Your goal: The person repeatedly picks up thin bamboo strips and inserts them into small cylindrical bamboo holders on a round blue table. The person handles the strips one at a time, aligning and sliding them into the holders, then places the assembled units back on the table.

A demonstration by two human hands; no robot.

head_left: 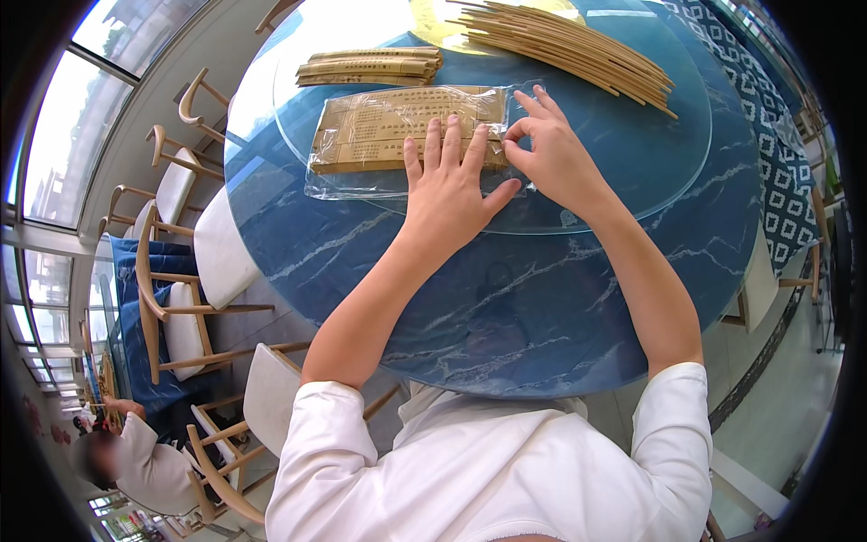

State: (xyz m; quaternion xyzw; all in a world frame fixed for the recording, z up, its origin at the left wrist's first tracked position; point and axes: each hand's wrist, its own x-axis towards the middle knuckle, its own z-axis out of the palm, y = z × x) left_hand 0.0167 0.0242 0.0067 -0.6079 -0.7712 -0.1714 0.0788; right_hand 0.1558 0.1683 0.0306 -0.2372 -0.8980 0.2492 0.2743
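Presently, the clear bag (348, 190) of brown packets (361, 135) on the glass turntable (650, 154) is pressed by the left hand (442, 194), fingers spread; at its right end, the right hand's (553, 149) thumb and forefinger are almost closed, whether on plastic cannot be told.

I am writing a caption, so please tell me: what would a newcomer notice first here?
Probably the clear bag of brown packets on the glass turntable, under the spread left hand, with the right hand at its right end. Behind it, to the right, lies a bundle of thin sticks.
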